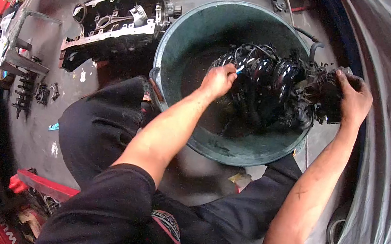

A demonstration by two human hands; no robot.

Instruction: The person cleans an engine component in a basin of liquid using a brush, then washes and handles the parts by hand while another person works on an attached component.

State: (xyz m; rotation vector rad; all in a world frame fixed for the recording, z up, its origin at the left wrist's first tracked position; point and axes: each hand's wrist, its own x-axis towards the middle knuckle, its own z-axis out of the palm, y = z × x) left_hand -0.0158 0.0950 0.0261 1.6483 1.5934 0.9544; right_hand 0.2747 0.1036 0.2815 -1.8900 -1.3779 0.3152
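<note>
The manifold (260, 81), black and glossy with curved runners and loose wiring along its top, lies across the mouth of the tub (184, 34), its right end reaching out over the rim. The right hand (356, 100) has its grip clasped on that end, thumb on top and fingers wrapped out of sight behind, which probably keeps the long, uneven part from rolling or tipping. The left hand (218, 81) is over the tub with its grip pinched on a slim white-and-blue tool (239, 69), beside the wiring and runners; the tool is too small here to name surely. Pinching it near the tip would suit close work in narrow gaps.

The tub stands on the floor between the person's spread legs (103, 111), likely so that both arms reach the part comfortably and anything loose falls inside. Left of the tub lies an engine block (81, 41), open side up, a piston (138, 15) lying in it. Farther left are a grey stand (36, 16) and a dark shaft (23, 91) on the floor. On the right hangs a clear sheet (378, 180), perhaps as a dust cover.
</note>
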